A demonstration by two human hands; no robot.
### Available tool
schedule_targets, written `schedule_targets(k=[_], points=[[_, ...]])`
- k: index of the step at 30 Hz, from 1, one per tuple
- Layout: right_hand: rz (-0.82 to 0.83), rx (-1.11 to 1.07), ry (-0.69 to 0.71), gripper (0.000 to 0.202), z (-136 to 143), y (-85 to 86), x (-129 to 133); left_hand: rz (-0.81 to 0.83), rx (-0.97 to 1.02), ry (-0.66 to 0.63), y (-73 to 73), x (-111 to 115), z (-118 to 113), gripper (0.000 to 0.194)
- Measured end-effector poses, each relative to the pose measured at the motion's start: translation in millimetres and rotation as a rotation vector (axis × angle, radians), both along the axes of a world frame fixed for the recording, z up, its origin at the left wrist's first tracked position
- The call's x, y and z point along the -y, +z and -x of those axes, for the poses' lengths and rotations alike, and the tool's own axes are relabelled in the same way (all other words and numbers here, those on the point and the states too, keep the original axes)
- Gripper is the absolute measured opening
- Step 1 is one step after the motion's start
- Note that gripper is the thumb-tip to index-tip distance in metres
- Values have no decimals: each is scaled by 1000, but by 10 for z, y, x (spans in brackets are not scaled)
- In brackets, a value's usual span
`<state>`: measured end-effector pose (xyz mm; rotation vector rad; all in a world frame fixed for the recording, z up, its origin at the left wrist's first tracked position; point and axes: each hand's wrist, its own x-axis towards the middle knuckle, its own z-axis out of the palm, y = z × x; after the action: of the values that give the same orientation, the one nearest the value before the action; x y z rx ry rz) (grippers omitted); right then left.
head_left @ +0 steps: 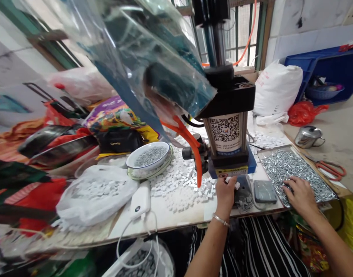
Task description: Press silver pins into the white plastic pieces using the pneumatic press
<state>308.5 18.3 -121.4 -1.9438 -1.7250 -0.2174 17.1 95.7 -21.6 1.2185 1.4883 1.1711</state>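
My left hand, a metal bangle at its wrist, is under the head of a black press with a QR-code label. Between its thumb and fingers is a small white block. Over at the right, my right hand rests on the metal pins heaped in a shallow tray. Its fingers are bent together among the pins; what they pinch is hidden. A grey square box lies between my hands.
Loose white blocks cover the table left of the press. Beyond them stand a bowl of pins, a white power bank with cables and a white plastic bag. Scissors and a metal cup lie right; plastic sheeting hangs in front.
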Motion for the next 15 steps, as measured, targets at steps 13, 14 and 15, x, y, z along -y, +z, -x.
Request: schedule_targets(k=[13,14,15], points=[[-22,-8,5,22,-52,52,-25,-59,61,-214,70,694,351,16],[-6,8,1,21,-48,68,-32,-65,28,-241,69,729,338,17],[9,20,3,21,-47,83,-40,-77,-4,-257,68,752,318,16]])
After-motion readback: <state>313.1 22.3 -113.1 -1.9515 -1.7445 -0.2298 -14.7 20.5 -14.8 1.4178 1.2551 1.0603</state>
